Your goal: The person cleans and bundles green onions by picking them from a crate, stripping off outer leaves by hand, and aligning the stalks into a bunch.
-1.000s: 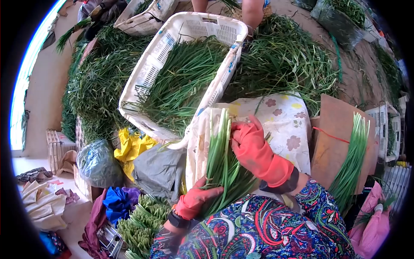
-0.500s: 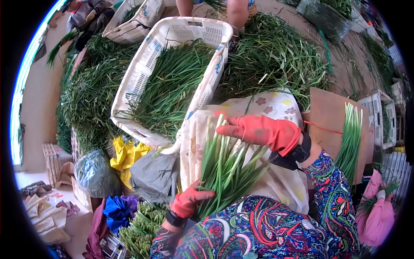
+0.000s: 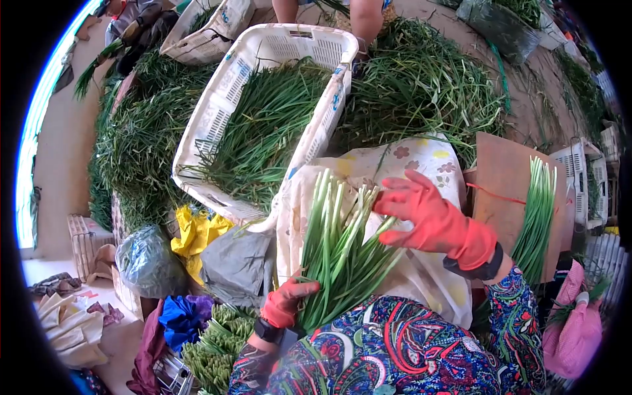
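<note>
My left hand point(image 3: 288, 303), in a red rubber glove, is closed round the lower left part of a bunch of green stalks point(image 3: 342, 257). The pale ends of the stalks point up and are fanned out over a flowered cloth point(image 3: 428, 158). My right hand point(image 3: 421, 214), gloved the same way, is at the right of the pale ends with its fingers spread and nothing gripped. On a brown board point(image 3: 494, 178) at the right lies another neat bundle of green stalks point(image 3: 536, 217), beside a red tie point(image 3: 503, 203).
A white crate point(image 3: 322, 122) of loose greens stands ahead, with heaps of greens point(image 3: 428, 92) around it. A person's legs point(image 3: 364, 20) are behind it. At the left are a yellow bag point(image 3: 197, 237), a clear bag point(image 3: 150, 260) and stacked bundles point(image 3: 220, 345).
My right hand has drawn back to the right from the stalk tops and its fingers have spread. The stalks have fanned out wider. My left hand stays at the lower part of the bunch.
</note>
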A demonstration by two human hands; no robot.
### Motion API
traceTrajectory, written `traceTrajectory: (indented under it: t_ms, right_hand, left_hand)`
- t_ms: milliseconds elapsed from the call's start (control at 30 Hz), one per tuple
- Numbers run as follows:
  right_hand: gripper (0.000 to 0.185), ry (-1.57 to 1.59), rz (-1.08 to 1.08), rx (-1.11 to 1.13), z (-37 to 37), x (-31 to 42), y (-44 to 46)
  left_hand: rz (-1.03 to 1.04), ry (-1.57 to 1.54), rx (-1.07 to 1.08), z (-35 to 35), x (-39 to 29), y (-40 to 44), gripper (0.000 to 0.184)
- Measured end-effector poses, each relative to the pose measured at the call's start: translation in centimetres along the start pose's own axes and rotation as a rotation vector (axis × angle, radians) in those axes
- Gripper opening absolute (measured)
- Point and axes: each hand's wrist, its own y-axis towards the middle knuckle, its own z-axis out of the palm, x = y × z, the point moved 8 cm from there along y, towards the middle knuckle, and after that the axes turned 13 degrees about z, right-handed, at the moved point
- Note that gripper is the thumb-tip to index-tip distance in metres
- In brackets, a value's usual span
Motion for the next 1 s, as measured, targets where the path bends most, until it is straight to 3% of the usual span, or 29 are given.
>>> traceTrajectory:
  t_ms: [133,167,300,400,433,533,600,667,700,733,767,833,900,933,1000]
  right_hand:
    - [0.022,-0.098,0.056,-0.279,-3.1,0.6,0.1]
    - [0.025,0.149,0.309,-0.184,-4.5,0.7,1.5]
    - [0.037,-0.272,0.013,-0.262,-1.6,3.3,1.8]
    - [0.028,-0.363,0.031,-0.292,1.2,1.9,2.4]
    - [0.017,-0.467,-0.145,-0.302,1.5,3.8,2.2]
    - [0.01,-0.584,-0.392,-0.223,3.7,7.5,0.0]
    - [0.011,-0.173,-0.596,-0.034,3.4,11.4,-2.1]
    - [0.026,0.203,-0.498,0.29,1.3,13.3,-2.7]
    - [0.028,0.462,-0.417,0.216,-2.3,12.9,-2.3]
    - [0.008,0.537,-0.379,0.187,-4.9,11.1,-1.8]
    - [0.009,0.403,-0.273,0.04,-6.2,9.1,-0.9]
    - [0.035,0.13,-0.017,-0.189,-8.7,4.9,0.6]
    - [0.034,-0.036,0.019,-0.048,-4.3,1.1,0.8]
    - [0.034,-0.303,-0.084,-0.014,-1.6,0.4,0.2]
    - [0.032,-0.32,-0.167,0.01,1.9,-0.2,0.5]
  left_hand:
    - [0.048,0.207,0.025,1.9,-1.9,-0.9,0.061]
    - [0.052,0.183,-0.014,2.1,-2.0,-1.2,0.064]
    - [0.175,0.262,0.116,5.7,-4.2,-1.9,0.061]
    - [0.171,0.232,0.144,6.7,-4.1,-2.1,0.062]
    - [0.202,0.274,0.158,6.1,-3.7,-1.6,0.061]
    - [0.152,0.275,0.106,4.4,-3.1,-1.2,0.059]
    - [0.147,0.172,0.079,4.3,-3.4,-1.2,0.057]
    - [0.118,0.183,0.016,3.8,-3.4,-1.4,0.052]
    - [0.111,0.14,-0.009,4.0,-3.5,-1.6,0.051]
    - [0.123,0.155,-0.007,3.8,-3.4,-1.7,0.05]
    - [0.136,0.17,-0.003,3.6,-3.5,-1.7,0.05]
    - [0.142,0.242,-0.024,2.6,-3.2,-1.6,0.048]
    - [0.087,0.157,-0.026,2.6,-3.0,-1.3,0.058]
    - [0.058,0.111,-0.034,2.6,-2.7,-1.3,0.063]
    - [0.033,0.043,-0.038,0.9,-1.4,-0.8,0.065]
